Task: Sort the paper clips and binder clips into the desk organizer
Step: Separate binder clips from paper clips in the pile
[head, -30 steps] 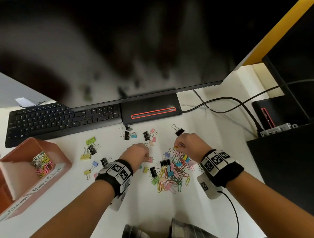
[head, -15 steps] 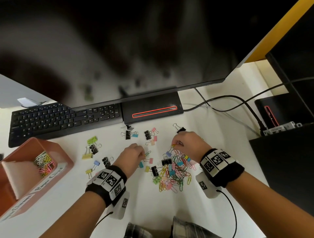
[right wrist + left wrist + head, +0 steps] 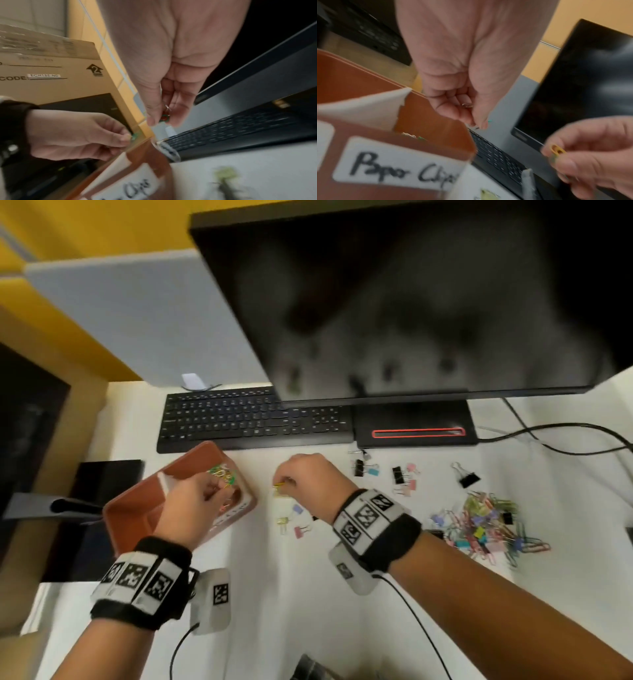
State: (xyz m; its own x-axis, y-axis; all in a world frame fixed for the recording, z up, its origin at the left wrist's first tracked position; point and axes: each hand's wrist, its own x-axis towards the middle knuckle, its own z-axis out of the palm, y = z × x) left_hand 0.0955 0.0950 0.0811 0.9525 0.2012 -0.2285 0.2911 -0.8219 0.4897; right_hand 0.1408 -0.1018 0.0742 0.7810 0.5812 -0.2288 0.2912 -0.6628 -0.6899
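Observation:
The brown desk organizer [image 3: 133, 508] stands at the left, and its near label reads "Paper Clips" [image 3: 402, 171]. Coloured paper clips [image 3: 222, 474] lie in its far compartment. My left hand [image 3: 214, 491] hovers over that compartment and pinches a green paper clip [image 3: 134, 136]. Just right of the organizer, my right hand [image 3: 286, 482] pinches a yellow paper clip [image 3: 557, 150] together with a red and green one [image 3: 164, 117]. A mixed pile of clips [image 3: 486, 522] lies on the white desk at the right. Loose binder clips [image 3: 399, 475] lie between the pile and my hands.
A black keyboard [image 3: 253, 419] and a monitor stand [image 3: 416, 426] run along the back under a large monitor [image 3: 411, 302]. Cables [image 3: 565, 436] trail at the back right. A cardboard box [image 3: 51, 75] stands left of the desk, beyond its edge.
Both hands have moved left from the clip pile to the organizer, each carrying paper clips. The head view has swung left with them.

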